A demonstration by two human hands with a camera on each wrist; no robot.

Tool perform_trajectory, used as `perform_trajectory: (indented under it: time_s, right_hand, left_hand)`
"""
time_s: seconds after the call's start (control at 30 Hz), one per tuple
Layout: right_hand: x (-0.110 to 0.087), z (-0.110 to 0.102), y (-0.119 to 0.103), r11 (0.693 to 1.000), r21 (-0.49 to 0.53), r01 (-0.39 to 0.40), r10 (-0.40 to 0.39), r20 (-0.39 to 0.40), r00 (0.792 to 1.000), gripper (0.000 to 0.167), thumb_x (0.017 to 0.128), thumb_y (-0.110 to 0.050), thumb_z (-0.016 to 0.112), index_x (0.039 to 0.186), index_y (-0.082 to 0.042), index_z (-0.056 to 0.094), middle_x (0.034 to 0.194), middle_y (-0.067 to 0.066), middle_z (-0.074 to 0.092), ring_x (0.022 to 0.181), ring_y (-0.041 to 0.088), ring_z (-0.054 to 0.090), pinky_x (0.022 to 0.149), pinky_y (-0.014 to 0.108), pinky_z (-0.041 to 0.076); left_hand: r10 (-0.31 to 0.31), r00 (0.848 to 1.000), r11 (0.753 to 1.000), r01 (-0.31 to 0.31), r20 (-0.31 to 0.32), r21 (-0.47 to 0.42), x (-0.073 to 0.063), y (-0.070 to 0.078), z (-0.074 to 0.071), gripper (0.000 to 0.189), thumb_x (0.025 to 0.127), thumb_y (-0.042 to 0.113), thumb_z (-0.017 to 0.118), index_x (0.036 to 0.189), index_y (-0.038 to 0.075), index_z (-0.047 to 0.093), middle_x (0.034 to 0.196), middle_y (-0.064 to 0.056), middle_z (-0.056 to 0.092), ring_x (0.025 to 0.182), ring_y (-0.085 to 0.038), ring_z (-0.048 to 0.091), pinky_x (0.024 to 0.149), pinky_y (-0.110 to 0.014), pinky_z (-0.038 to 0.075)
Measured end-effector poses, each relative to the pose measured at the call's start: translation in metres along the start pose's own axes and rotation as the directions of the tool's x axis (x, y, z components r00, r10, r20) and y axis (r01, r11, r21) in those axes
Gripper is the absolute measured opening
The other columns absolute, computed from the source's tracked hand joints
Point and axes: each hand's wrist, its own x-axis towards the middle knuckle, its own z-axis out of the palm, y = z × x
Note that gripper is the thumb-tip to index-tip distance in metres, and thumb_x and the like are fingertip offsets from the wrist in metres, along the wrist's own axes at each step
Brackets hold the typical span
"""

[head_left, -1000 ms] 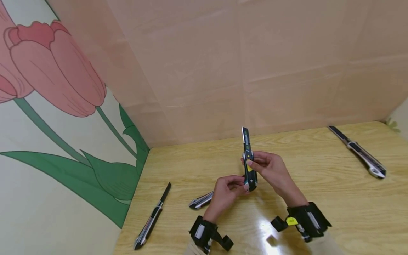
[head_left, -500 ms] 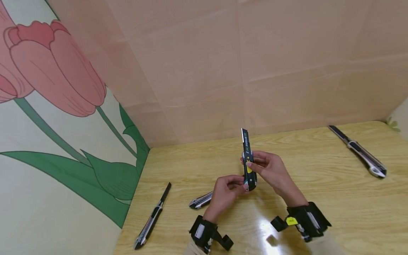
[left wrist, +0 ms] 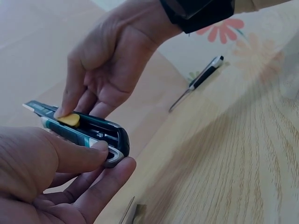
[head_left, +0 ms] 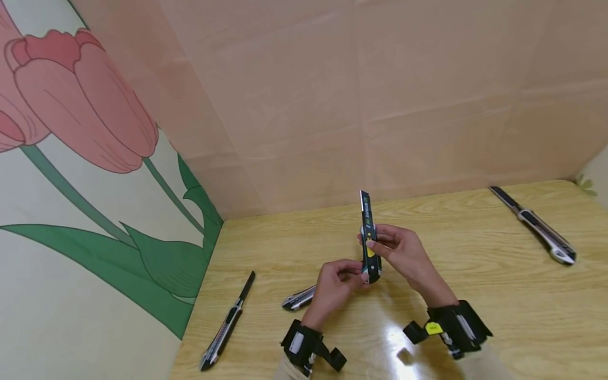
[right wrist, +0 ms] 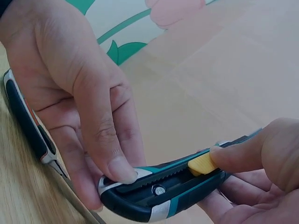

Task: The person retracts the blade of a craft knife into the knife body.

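A dark utility knife (head_left: 372,264) with teal and white trim and a yellow slider (right wrist: 202,164) is held up above the table, its blade pointing away from me. My left hand (head_left: 333,289) pinches the butt end between thumb and fingers. Further up the handle, my right hand (head_left: 407,258) grips the body, with the thumb (right wrist: 240,154) against the yellow slider. Behind my left hand a second utility knife (head_left: 298,299) lies partly hidden. The slider and the open slot of the handle show plainly in both wrist views.
Another utility knife (head_left: 223,332), blade out, lies at the left of the wooden table (head_left: 475,253). One more utility knife (head_left: 541,232) with its blade out lies at the far right. A peach cloth backdrop (head_left: 294,105) rises behind the table's back edge.
Both hands keep the same hold on the utility knife. It has shifted only very slightly in the head view; otherwise nothing has visibly moved.
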Motion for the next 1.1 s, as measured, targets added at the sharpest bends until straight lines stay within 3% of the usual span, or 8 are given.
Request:
perform_trajectory:
  time_s: [0.23, 0.4, 0.53, 0.7, 0.9, 1.1]
  right_hand:
    - [0.0012, 0.0015, 0.0012, 1.000, 0.005, 0.010, -0.010, -0.002, 1.000, 0.043, 0.099, -0.021, 0.070, 0.137, -0.004, 0.061, 0.125, 0.011, 0.071, 0.114, 0.026, 0.068, 0.090, 0.018, 0.053]
    - [-0.0004, 0.0012, -0.0004, 0.999, -0.047, -0.022, 0.021, -0.020, 1.000, 0.048, 0.099, -0.029, 0.070, 0.138, -0.004, 0.060, 0.123, 0.012, 0.072, 0.112, 0.028, 0.069, 0.100, 0.041, 0.053]
    - [-0.0010, 0.0017, -0.0010, 0.993, -0.088, -0.080, 0.077, -0.037, 0.996, 0.051, 0.097, -0.041, 0.070, 0.130, -0.002, 0.066, 0.119, 0.016, 0.072, 0.104, 0.028, 0.071, 0.099, 0.053, 0.052]
    - [-0.0011, 0.0023, 0.0011, 0.989, -0.100, -0.111, 0.105, -0.057, 0.993, 0.052, 0.096, -0.045, 0.070, 0.124, -0.001, 0.069, 0.116, 0.018, 0.072, 0.095, 0.024, 0.073, 0.095, 0.052, 0.055]
    - [-0.0019, 0.0003, 0.0028, 0.994, -0.083, -0.064, 0.059, -0.066, 0.996, 0.044, 0.098, -0.033, 0.070, 0.125, 0.002, 0.069, 0.116, 0.018, 0.073, 0.095, 0.025, 0.074, 0.094, 0.051, 0.056]
    - [-0.0024, 0.0011, 0.0031, 0.990, -0.134, -0.036, 0.029, -0.055, 0.998, 0.038, 0.098, -0.028, 0.071, 0.125, -0.001, 0.070, 0.112, 0.014, 0.075, 0.101, 0.032, 0.073, 0.092, 0.049, 0.057]
  left_hand:
    - [-0.013, 1.000, 0.999, 0.013, -0.004, -0.045, 0.0012, 0.0010, 0.0005, 0.022, 0.090, 0.000, 0.076, 0.110, 0.005, 0.075, 0.098, -0.006, 0.072, 0.087, -0.016, 0.071, 0.077, -0.031, 0.062]
    - [-0.006, 0.999, 1.000, 0.005, -0.037, -0.017, 0.0011, 0.0014, 0.0018, 0.021, 0.089, 0.000, 0.077, 0.109, 0.006, 0.076, 0.097, -0.003, 0.073, 0.087, -0.014, 0.071, 0.078, -0.029, 0.062]
    - [0.009, 0.997, 1.000, -0.009, -0.077, -0.002, 0.0003, 0.0024, 0.0024, 0.020, 0.087, -0.002, 0.078, 0.106, 0.005, 0.077, 0.095, -0.003, 0.073, 0.084, -0.014, 0.071, 0.076, -0.028, 0.062]
    - [0.030, 0.996, 0.999, -0.032, -0.084, -0.018, -0.0011, 0.0052, 0.0027, 0.020, 0.088, -0.002, 0.077, 0.107, 0.001, 0.076, 0.095, -0.008, 0.073, 0.084, -0.018, 0.072, 0.074, -0.029, 0.062]
    - [0.014, 0.997, 1.000, -0.016, -0.080, -0.018, -0.0012, 0.0057, 0.0026, 0.020, 0.088, -0.002, 0.077, 0.107, 0.003, 0.077, 0.096, -0.008, 0.073, 0.083, -0.016, 0.071, 0.074, -0.030, 0.062]
    - [-0.006, 0.997, 1.000, 0.004, -0.078, -0.025, -0.0011, 0.0055, 0.0020, 0.019, 0.089, 0.000, 0.077, 0.108, 0.004, 0.077, 0.095, -0.004, 0.073, 0.083, -0.013, 0.071, 0.074, -0.029, 0.062]
